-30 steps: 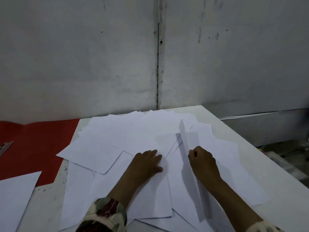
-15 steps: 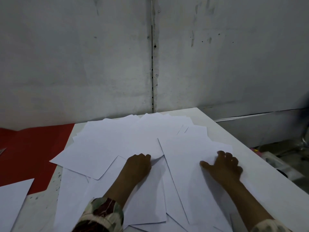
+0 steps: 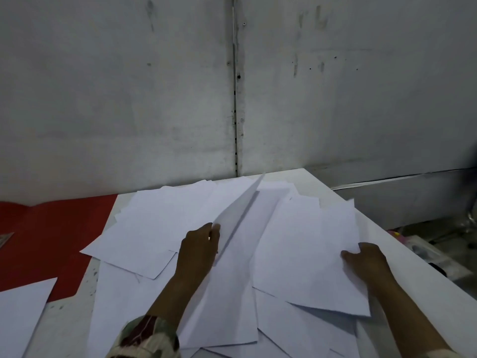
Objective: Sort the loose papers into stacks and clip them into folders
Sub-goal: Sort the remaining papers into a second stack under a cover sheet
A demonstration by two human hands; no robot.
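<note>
Several loose white sheets (image 3: 160, 223) lie spread and overlapping across the white table (image 3: 402, 257). My left hand (image 3: 197, 251) pinches the edge of one sheet (image 3: 240, 210) and lifts it so it stands tilted up on edge over the pile. My right hand (image 3: 366, 262) grips the right edge of another sheet (image 3: 309, 254), which is raised slightly above the pile. A red folder (image 3: 51, 239) lies open at the left with a metal clip (image 3: 5, 237) at the frame's edge.
A single white sheet (image 3: 20, 313) lies on the red folder at the lower left. A grey panelled wall (image 3: 232, 86) stands right behind the table. Beyond the table's right edge, clutter (image 3: 433, 251) sits lower down on the floor.
My left hand went from lying on the pile to pinching and lifting one sheet on edge. My right hand moved right and now holds a sheet by its edge.
</note>
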